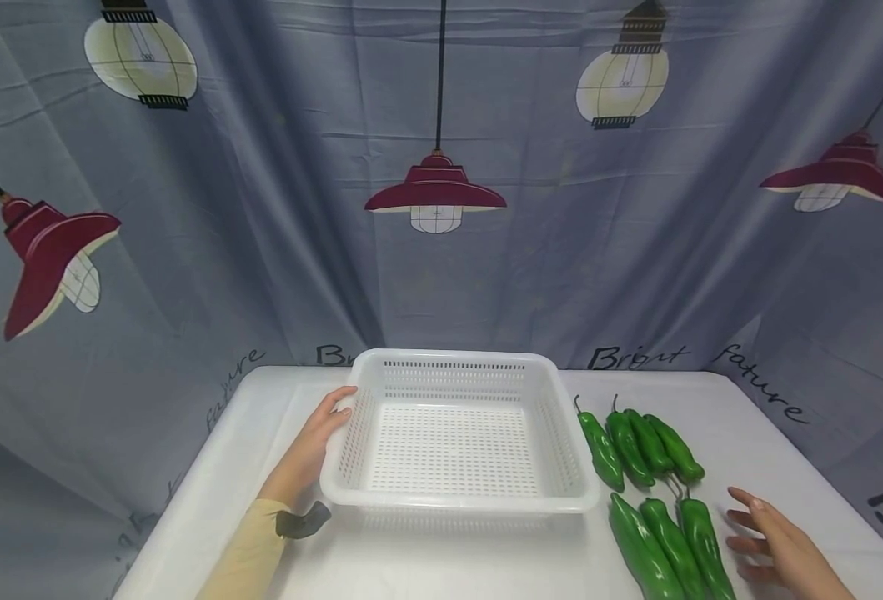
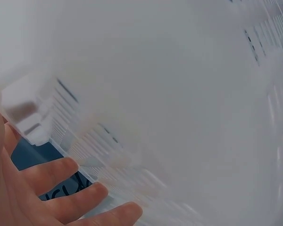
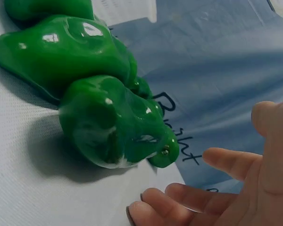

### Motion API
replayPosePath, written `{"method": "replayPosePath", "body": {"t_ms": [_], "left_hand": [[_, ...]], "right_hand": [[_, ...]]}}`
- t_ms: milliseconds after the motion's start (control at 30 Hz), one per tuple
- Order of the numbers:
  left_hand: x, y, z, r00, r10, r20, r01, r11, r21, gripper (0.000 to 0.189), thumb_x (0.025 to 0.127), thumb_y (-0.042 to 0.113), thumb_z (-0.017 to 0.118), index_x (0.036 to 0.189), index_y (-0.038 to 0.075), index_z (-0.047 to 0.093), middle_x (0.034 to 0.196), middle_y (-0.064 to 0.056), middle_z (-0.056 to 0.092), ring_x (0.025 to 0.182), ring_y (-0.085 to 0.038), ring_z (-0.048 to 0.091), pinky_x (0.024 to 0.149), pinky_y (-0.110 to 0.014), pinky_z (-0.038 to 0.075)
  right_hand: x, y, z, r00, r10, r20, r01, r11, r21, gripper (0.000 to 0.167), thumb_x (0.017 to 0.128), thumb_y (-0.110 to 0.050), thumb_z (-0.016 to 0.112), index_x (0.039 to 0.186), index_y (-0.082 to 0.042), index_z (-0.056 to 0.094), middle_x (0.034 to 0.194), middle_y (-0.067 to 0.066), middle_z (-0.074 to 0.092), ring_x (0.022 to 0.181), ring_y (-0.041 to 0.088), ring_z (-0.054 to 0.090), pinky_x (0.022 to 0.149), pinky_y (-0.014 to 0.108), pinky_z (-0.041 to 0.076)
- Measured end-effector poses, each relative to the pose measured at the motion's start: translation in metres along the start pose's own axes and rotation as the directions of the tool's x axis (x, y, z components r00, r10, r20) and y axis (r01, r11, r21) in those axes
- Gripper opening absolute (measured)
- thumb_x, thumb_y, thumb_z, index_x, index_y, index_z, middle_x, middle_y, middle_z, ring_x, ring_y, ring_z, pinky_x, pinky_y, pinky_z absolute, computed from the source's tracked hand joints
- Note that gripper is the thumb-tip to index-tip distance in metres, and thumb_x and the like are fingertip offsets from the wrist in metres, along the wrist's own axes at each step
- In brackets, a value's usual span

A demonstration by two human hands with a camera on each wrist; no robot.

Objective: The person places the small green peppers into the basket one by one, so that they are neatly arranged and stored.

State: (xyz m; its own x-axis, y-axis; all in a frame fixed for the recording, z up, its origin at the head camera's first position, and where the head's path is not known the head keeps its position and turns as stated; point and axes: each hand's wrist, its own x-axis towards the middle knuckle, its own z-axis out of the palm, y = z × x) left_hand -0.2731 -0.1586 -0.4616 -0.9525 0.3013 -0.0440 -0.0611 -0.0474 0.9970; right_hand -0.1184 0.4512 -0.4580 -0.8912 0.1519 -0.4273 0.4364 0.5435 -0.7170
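Observation:
A white slotted plastic basket (image 1: pixel 456 502) is at the middle of the white table with nothing in it. My left hand (image 1: pixel 312 446) holds its left rim; in the left wrist view the fingers (image 2: pixel 78 202) spread along the slotted wall, while part of the thumb side is hidden behind the rim. To the right of the basket lie several long green peppers (image 1: pixel 636 446) in two rows, stems towards the back. Beyond them at the right, my right hand (image 1: pixel 782 546) is apart from the nearest green pepper (image 3: pixel 111 122), its fingers loosely bent and holding nothing.
The white tablecloth (image 1: pixel 749 433) reaches back to a grey-blue curtain (image 1: pixel 441 292) printed with lamps and lettering. A dark band (image 1: pixel 303 521) crosses my left wrist at the cuff of a pale yellow sleeve (image 1: pixel 249 550).

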Motion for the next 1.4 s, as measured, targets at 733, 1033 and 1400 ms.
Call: {"method": "replayPosePath", "body": {"t_ms": [733,1033,1400], "left_hand": [[0.004,-0.005,-0.002,1.0,0.0,-0.005,0.0,1.0,0.022,0.049,0.11,0.024,0.035,0.158,0.02,0.026,0.157,-0.024,0.038,0.115,-0.023,0.061,0.09,-0.034,0.056],[0.003,-0.005,-0.002,1.0,0.0,-0.02,0.0,1.0,0.031,0.048,0.11,0.024,0.034,0.157,0.02,0.026,0.157,-0.023,0.039,0.115,-0.024,0.061,0.09,-0.033,0.056],[0.002,-0.005,-0.002,1.0,0.006,-0.017,-0.005,0.999,0.042,0.048,0.11,0.025,0.035,0.158,0.02,0.026,0.157,-0.023,0.038,0.116,-0.024,0.061,0.09,-0.034,0.056]], "right_hand": [[0.007,0.016,0.015,0.996,-0.068,-0.06,0.065,0.997,-0.039,0.08,0.106,-0.045,0.05,0.154,0.012,0.019,0.15,0.045,0.035,0.116,0.049,0.063,0.083,0.051,0.064],[0.009,0.009,0.025,0.993,-0.094,-0.075,0.086,0.99,-0.108,0.077,0.101,-0.036,0.063,0.152,0.01,0.029,0.146,0.044,0.04,0.113,0.046,0.066,0.079,0.047,0.065],[0.012,0.006,0.031,0.987,-0.131,-0.092,0.107,0.967,-0.232,0.08,0.095,-0.035,0.07,0.152,0.004,0.032,0.142,0.045,0.044,0.106,0.045,0.069,0.08,0.05,0.064]]}}
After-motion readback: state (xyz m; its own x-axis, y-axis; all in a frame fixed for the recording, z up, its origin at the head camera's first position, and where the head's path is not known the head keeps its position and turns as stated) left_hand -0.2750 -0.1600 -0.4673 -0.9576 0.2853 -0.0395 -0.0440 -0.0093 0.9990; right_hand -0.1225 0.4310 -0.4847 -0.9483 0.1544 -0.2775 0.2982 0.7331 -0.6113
